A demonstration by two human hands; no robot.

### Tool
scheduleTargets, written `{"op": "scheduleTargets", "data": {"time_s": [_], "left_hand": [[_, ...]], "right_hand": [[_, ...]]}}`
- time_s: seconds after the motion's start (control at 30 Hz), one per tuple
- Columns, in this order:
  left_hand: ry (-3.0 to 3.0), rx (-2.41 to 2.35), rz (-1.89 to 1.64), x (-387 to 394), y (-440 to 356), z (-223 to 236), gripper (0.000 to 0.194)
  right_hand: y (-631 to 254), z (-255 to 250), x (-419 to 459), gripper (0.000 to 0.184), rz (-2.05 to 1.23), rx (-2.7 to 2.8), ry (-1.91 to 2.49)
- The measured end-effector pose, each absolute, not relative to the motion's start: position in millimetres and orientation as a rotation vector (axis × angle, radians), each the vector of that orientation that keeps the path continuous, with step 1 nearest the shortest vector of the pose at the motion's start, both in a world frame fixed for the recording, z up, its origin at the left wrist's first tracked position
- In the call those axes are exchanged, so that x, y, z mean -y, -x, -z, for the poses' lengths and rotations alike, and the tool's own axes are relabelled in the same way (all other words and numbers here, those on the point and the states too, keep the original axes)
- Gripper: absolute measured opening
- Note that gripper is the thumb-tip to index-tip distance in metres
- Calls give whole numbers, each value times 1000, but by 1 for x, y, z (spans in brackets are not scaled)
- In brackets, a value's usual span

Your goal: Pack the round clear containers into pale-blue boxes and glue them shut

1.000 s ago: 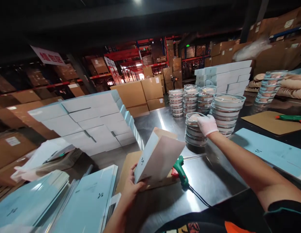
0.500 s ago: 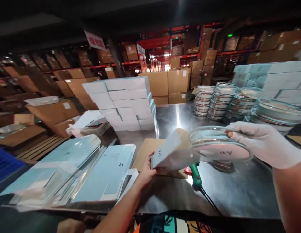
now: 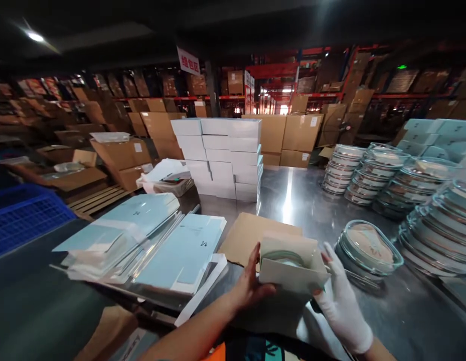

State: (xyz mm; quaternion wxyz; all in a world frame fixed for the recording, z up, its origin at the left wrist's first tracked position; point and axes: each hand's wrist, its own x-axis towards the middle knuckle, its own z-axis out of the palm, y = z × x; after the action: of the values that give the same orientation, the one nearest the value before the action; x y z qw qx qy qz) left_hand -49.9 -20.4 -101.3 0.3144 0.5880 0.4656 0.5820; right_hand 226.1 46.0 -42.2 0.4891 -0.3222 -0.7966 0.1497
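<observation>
Hiding all but a curved rim of the round object [image 3: 287, 257] inside, one open white box [image 3: 293, 280] is being held between bare left hand [image 3: 251, 286] and white-gloved right hand [image 3: 343, 301], both clasping its ends. Beyond, clear round containers [image 3: 370, 245] are standing stacked, the rightmost running out of view.

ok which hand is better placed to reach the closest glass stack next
Probably the right hand: it is on the side of the open box nearest that glass stack; the left hand is opposite.

Off-white box [image 3: 293, 277], white glove [image 3: 345, 311], light-blue flat cartons [image 3: 176, 250], tan cardboard [image 3: 248, 234]
</observation>
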Motion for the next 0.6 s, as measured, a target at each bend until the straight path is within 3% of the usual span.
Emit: {"op": "scheduleTargets", "data": {"time_s": [0.1, 0.17, 0.27, 0.37, 0.43, 0.6], "left_hand": [[-1684, -1215, -1642, 23, 47, 85, 68], [-1701, -1288, -1634, 24, 46, 83, 58], [-1518, -1393, -1784, 25, 48, 95, 65], [-1428, -1409, -1830, 29, 52, 110, 72], [-1486, -1438, -1688, 32, 56, 113, 66], [-1401, -1579, -1697, 38, 65, 94, 63]], "right_hand": [[-198, 57, -36, 58, -565, 1878, 747], [-180, 51, -34, 44, -828, 1777, 757], [-159, 42, -35, 35, -963, 1571, 856], [-148, 42, -35, 44, -805, 1469, 950], [-150, 41, -39, 49, -768, 1539, 996], [-206, 20, -83, 29, -536, 1867, 1457]]}}
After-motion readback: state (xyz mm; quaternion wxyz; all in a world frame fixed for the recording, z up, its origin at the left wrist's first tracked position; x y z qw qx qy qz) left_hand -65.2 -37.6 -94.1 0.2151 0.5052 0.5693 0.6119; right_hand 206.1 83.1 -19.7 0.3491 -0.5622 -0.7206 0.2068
